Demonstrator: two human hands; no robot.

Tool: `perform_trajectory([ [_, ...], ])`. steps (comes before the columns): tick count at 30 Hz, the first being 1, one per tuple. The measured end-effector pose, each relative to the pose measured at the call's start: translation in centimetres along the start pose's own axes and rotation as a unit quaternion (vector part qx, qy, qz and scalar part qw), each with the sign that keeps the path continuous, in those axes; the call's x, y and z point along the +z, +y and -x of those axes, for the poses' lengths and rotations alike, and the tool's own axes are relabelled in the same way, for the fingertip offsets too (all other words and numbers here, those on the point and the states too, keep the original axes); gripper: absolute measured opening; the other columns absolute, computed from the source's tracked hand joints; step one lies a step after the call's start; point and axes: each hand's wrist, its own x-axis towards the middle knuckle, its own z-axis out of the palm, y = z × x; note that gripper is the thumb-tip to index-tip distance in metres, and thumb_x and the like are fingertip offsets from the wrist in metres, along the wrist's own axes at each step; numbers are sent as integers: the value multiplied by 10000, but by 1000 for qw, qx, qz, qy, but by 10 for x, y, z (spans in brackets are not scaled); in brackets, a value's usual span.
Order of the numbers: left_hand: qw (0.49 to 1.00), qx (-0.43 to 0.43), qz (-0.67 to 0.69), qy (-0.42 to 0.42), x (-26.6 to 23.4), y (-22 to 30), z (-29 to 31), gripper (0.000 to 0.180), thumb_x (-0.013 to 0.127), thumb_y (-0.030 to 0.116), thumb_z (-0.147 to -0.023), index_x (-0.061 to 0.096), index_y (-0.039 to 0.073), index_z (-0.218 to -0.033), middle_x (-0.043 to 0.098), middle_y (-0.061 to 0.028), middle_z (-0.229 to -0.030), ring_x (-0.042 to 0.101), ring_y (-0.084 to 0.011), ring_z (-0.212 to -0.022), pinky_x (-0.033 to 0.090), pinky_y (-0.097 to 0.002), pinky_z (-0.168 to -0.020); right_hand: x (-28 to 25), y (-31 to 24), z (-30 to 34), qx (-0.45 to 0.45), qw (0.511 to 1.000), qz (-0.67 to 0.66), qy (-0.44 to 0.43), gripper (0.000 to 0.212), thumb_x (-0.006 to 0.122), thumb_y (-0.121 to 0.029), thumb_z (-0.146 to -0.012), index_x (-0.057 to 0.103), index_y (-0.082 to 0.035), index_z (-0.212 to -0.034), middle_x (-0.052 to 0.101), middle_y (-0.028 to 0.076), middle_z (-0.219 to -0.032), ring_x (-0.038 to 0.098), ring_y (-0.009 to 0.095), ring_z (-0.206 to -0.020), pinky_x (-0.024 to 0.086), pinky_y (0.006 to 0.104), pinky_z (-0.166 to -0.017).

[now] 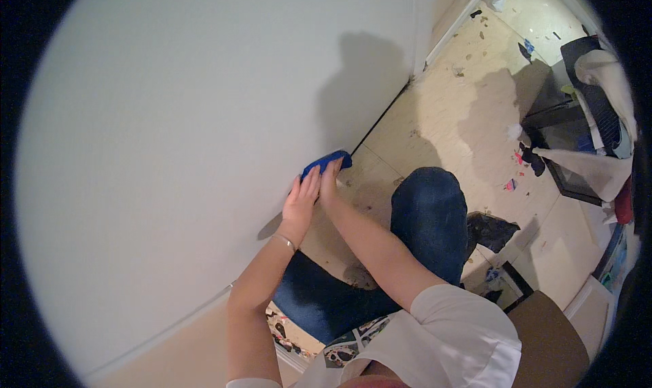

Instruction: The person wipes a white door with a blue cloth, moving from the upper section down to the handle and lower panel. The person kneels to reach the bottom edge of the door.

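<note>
- Against the white wall, low down, the left hand lies flat with fingers stretched out, gripping nothing.
- Just beside it, the right hand presses a blue cloth to the wall; fingers rest extended on it.
- Below both hands sits the person's bent knee in blue jeans, over a littered floor.

A person kneels, both bare forearms stretched forward and close together. The left hand lies flat, fingers extended and pressed forward, a thin bracelet at its wrist. The right hand sits just beside it, fingers curled down, the two hands touching.
</note>
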Motion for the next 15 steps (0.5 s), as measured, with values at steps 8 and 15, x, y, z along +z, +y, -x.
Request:
perform_trajectory([
  [8,961,-208,124,134,-53,-44,8,542,508,278,-846,425,174,-1372,336,62,-1465,311,-104,-1316,182,-411,-1067,21,-193,55,-366,918,141,65,564,322,-243,-961,177,10,-1444,140,251,-1497,143,404,-1378,92,471,-1127],
  [15,867,-369,182,281,-118,-123,16,607,608,412,-792,477,180,-1337,397,40,-1423,327,-115,-1292,153,-456,-1027,53,-368,130,-641,749,159,54,605,459,-279,-862,327,-18,-1392,186,303,-1456,191,508,-1311,153,562,-1074],
])
